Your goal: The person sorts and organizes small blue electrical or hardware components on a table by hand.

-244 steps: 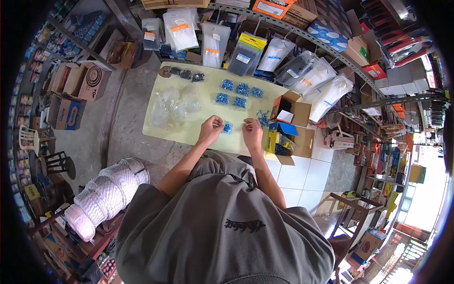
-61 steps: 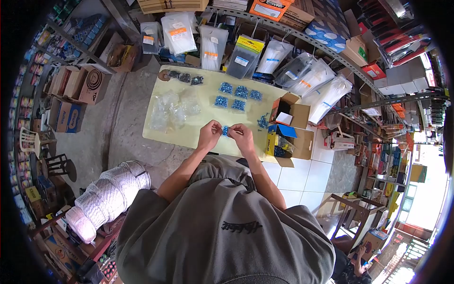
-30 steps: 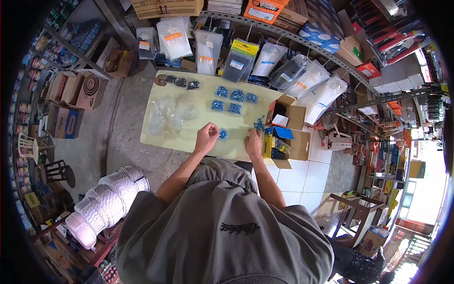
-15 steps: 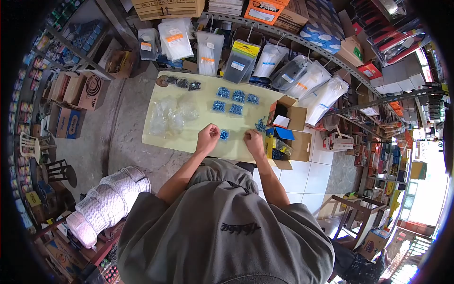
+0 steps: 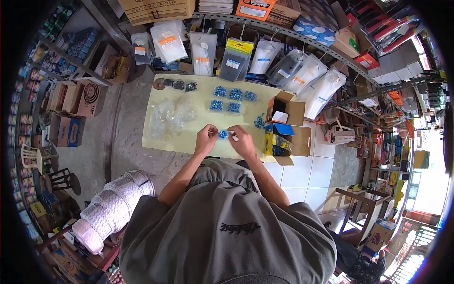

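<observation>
The small bag of blue screws lay on the table between the hands, probably light, limp and slippery, best pinched by its rim. The left fingers were nearly closed at its edge; the right hand's grip was unclear.

The lone head-worn view looks steeply down over chest and table.
</observation>
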Tool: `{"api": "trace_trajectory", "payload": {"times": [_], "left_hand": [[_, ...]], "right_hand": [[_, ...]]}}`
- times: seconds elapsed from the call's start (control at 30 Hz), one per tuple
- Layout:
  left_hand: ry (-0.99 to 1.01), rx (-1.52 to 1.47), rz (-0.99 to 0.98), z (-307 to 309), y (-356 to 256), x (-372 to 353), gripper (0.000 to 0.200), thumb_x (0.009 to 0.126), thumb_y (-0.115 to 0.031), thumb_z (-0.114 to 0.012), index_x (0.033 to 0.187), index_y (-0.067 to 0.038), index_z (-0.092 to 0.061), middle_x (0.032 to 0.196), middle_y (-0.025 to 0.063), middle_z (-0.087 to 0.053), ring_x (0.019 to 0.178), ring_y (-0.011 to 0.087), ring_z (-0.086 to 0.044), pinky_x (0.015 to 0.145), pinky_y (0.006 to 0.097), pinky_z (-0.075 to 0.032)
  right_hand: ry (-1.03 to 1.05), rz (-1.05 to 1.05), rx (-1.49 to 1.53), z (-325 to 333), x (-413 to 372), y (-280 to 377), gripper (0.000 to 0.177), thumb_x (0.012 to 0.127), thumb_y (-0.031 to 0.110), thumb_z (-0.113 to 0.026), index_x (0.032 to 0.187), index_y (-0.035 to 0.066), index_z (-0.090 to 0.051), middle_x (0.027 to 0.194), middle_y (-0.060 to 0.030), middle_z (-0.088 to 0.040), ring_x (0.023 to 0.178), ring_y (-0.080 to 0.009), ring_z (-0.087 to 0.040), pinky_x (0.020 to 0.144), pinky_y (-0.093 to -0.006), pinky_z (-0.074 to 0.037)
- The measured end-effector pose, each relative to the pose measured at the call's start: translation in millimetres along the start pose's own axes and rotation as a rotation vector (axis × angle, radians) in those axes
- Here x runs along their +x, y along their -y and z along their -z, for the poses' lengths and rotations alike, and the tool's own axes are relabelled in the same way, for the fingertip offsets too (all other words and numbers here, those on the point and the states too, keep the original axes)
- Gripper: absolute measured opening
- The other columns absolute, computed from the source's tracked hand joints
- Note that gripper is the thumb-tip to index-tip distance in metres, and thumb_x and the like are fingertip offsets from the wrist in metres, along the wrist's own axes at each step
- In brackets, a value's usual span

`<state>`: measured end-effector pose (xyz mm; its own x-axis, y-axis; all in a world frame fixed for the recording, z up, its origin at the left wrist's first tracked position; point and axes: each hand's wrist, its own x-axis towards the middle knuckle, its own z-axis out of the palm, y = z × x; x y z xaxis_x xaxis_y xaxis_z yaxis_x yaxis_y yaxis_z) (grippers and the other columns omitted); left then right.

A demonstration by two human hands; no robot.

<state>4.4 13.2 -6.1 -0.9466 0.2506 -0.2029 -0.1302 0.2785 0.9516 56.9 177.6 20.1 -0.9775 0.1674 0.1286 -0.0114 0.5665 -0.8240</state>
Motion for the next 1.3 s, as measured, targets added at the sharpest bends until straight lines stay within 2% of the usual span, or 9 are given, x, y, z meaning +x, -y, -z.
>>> {"api": "trace_trajectory", "payload": {"times": [0.17, 0.23, 0.27, 0.33, 0.6, 0.8, 0.97, 1.2, 1.3], "left_hand": [[-0.006, -0.017, -0.03, -1, 3, 2, 0.009, 0.078, -0.003, -0.065, 0.085, -0.001, -0.059, 0.077, 0.0059, -0.064, 0.068, 0.0114, -0.061, 0.064, 0.0248, -0.048], [0.003, -0.032, -0.028, -2, 4, 2, 0.009, 0.078, -0.003, -0.064, 0.085, -0.001, -0.059, 0.077, 0.0056, -0.063, 0.068, 0.0112, -0.06, 0.064, 0.0247, -0.048], [0.007, -0.03, -0.029, -3, 5, 3, 0.009, 0.078, -0.002, -0.064, 0.085, -0.001, -0.059, 0.077, 0.0052, -0.063, 0.068, 0.0109, -0.06, 0.064, 0.0245, -0.048], [0.009, -0.027, -0.035, -3, 2, 3, 0.009, 0.078, -0.002, -0.064, 0.086, -0.001, -0.059, 0.077, 0.0048, -0.063, 0.068, 0.0107, -0.06, 0.064, 0.0243, -0.048], [0.004, -0.032, -0.011, -1, -6, -1, 0.01, 0.078, 0.0, -0.063, 0.086, 0.0, -0.058, 0.077, 0.004, -0.062, 0.069, 0.0089, -0.058, 0.064, 0.0226, -0.048], [0.011, -0.041, -0.008, -2, -4, -3, 0.008, 0.078, 0.0, -0.063, 0.085, -0.001, -0.058, 0.076, 0.0036, -0.061, 0.067, 0.0088, -0.058, 0.063, 0.0229, -0.047], [0.008, -0.04, -0.007, -2, -4, -5, 0.008, 0.078, -0.001, -0.063, 0.084, -0.001, -0.058, 0.075, 0.0036, -0.061, 0.067, 0.009, -0.058, 0.063, 0.0232, -0.047], [0.009, -0.02, -0.019, -1, -5, -9, 0.008, 0.077, -0.001, -0.062, 0.085, -0.001, -0.058, 0.076, 0.0042, -0.062, 0.068, 0.0096, -0.059, 0.064, 0.0236, -0.048], [0.01, -0.019, -0.029, -1, -4, -10, 0.008, 0.078, -0.001, -0.062, 0.085, -0.001, -0.058, 0.076, 0.0044, -0.062, 0.068, 0.01, -0.06, 0.064, 0.0238, -0.048]], "right_hand": [[-0.151, -0.129, -0.134, 19, 3, -56, 0.017, 0.081, 0.003, -0.06, 0.097, 0.005, -0.061, 0.101, -0.0126, -0.063, 0.08, -0.0312, -0.065, 0.069, -0.0407, -0.053], [-0.178, -0.116, -0.499, 23, 1, -86, 0.028, 0.08, -0.001, -0.055, 0.108, 0.002, -0.057, 0.107, -0.0205, -0.057, 0.089, -0.0356, -0.063, 0.071, -0.0405, -0.054], [-0.18, -0.117, -0.501, 24, 0, -100, 0.028, 0.08, -0.001, -0.055, 0.108, 0.002, -0.057, 0.107, -0.0205, -0.057, 0.089, -0.0356, -0.063, 0.071, -0.0405, -0.054], [-0.041, -0.344, -0.568, 25, 3, -112, 0.034, 0.08, 0.0, -0.053, 0.113, -0.002, -0.051, 0.113, -0.0251, -0.052, 0.097, -0.0411, -0.06, 0.079, -0.0457, -0.053], [-0.027, -0.333, -0.405, 22, 1, -145, 0.022, 0.081, 0.001, -0.055, 0.103, -0.001, -0.054, 0.104, -0.0256, -0.057, 0.096, -0.0431, -0.058, 0.083, -0.0476, -0.05], [-0.081, -0.323, -0.365, 16, -4, -137, 0.013, 0.08, 0.002, -0.057, 0.093, 0.001, -0.056, 0.096, -0.0239, -0.059, 0.09, -0.0428, -0.057, 0.079, -0.0484, -0.048], [-0.131, -0.185, -0.367, 13, -6, -152, 0.008, 0.08, 0.001, -0.056, 0.089, 0.0, -0.056, 0.09, -0.0236, -0.059, 0.087, -0.0429, -0.057, 0.076, -0.0476, -0.048], [-0.087, -0.247, -0.323, 20, -11, -138, 0.019, 0.075, 0.001, -0.057, 0.094, 0.001, -0.053, 0.085, -0.023, -0.06, 0.078, -0.0421, -0.061, 0.068, -0.0456, -0.049], [-0.16, -0.215, -0.276, 15, -10, -141, 0.023, 0.073, 0.001, -0.057, 0.095, 0.002, -0.051, 0.078, -0.0227, -0.06, 0.072, -0.0413, -0.061, 0.066, -0.0446, -0.049]]}}
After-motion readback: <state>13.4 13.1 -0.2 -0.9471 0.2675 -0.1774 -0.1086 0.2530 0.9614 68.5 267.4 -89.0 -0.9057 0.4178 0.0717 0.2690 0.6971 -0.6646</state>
